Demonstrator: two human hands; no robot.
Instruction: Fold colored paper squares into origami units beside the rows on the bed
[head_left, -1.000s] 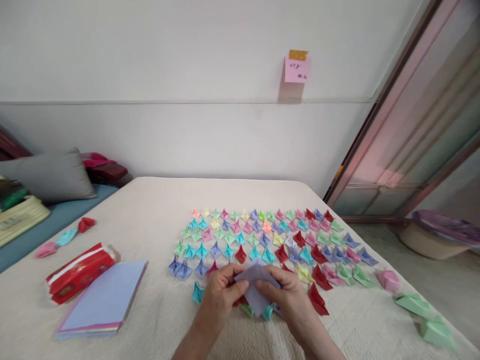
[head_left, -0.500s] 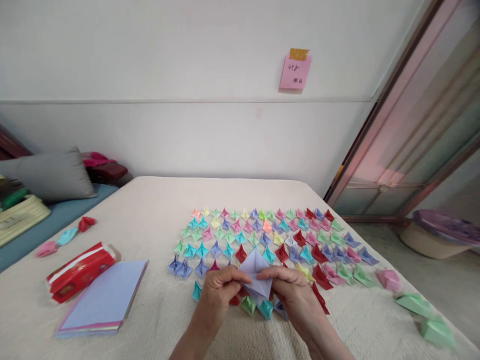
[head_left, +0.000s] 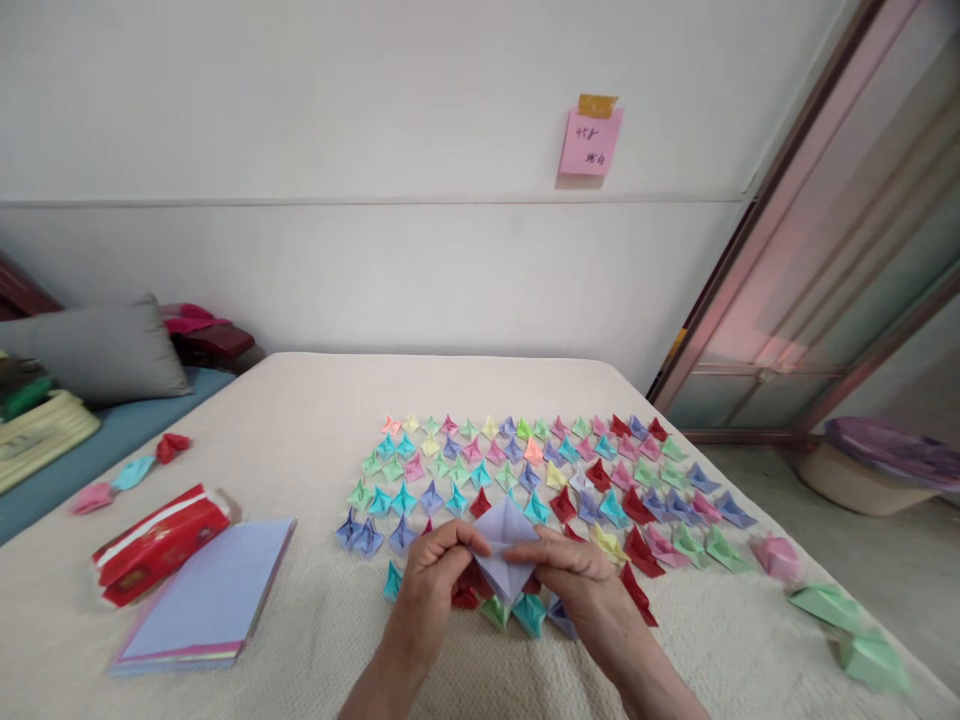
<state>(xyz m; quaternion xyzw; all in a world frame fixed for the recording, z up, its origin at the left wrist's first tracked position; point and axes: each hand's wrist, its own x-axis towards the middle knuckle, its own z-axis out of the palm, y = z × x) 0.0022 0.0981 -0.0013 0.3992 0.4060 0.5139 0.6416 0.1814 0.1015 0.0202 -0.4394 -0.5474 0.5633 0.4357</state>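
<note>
A pale purple folded paper (head_left: 507, 535) is held up between both hands, a diamond shape with its point facing away from me. My left hand (head_left: 433, 577) pinches its left corner between thumb and fingers. On the other side, my right hand (head_left: 574, 570) grips the right edge, its index finger lying across the front of the paper. Beneath and beyond the hands, several rows of small folded paper boats (head_left: 532, 478) in many colours cover the cream cloth. Some boats are partly hidden behind the fingers.
At the left lie a stack of coloured paper (head_left: 206, 595), a red packet (head_left: 161, 545) and small folded pieces (head_left: 135, 472). Larger green folded pieces (head_left: 874, 660) sit near the right edge of the cream cover (head_left: 322, 400). A lidded tub (head_left: 877, 470) stands beyond.
The purple paper and both hands have shifted slightly left. The paper's lower part now looks more closed into a diamond, and my right index finger lies further across it.
</note>
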